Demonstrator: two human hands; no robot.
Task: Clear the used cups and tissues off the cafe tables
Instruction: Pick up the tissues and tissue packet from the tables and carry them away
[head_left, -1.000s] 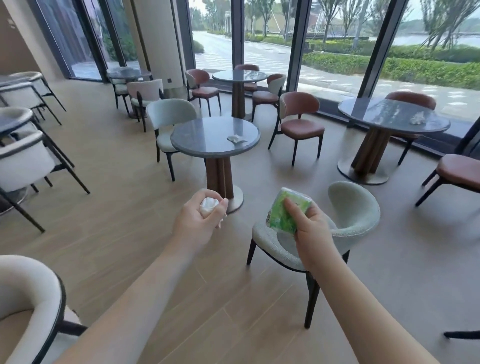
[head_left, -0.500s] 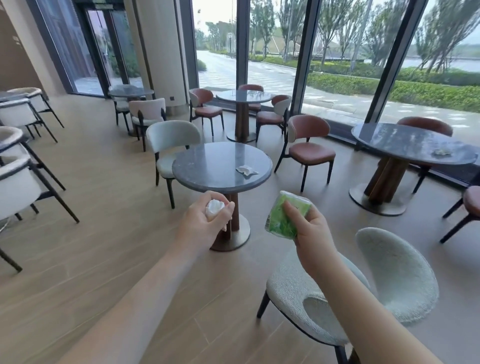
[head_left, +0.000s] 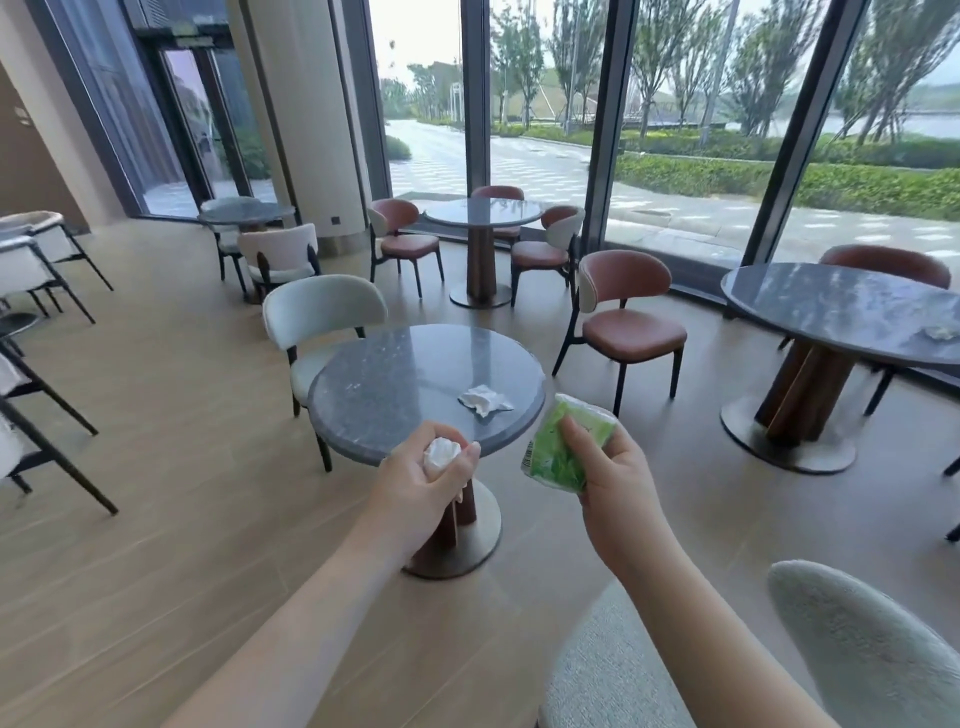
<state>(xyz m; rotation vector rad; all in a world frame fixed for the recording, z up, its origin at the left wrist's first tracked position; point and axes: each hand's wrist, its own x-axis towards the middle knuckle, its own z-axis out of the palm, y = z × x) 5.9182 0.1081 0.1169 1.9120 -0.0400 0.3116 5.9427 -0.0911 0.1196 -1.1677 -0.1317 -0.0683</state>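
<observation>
- The left hand (head_left: 415, 483), low in the middle of the frame, is curled round a crumpled white tissue (head_left: 440, 453).
- The right hand (head_left: 615, 483) pinches a green packet (head_left: 566, 447).
- Another used tissue (head_left: 484, 400) lies on the round grey table (head_left: 395, 389) at centre, near its right edge.
- A further tissue (head_left: 941, 332) sits on the table at the right edge (head_left: 831, 312).

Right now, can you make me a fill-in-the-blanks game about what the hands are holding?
1. The left hand grips a crumpled ____.
2. The right hand holds a ____ packet.
3. Another tissue lies on the round ____.

Missing words: tissue; green; table
</observation>
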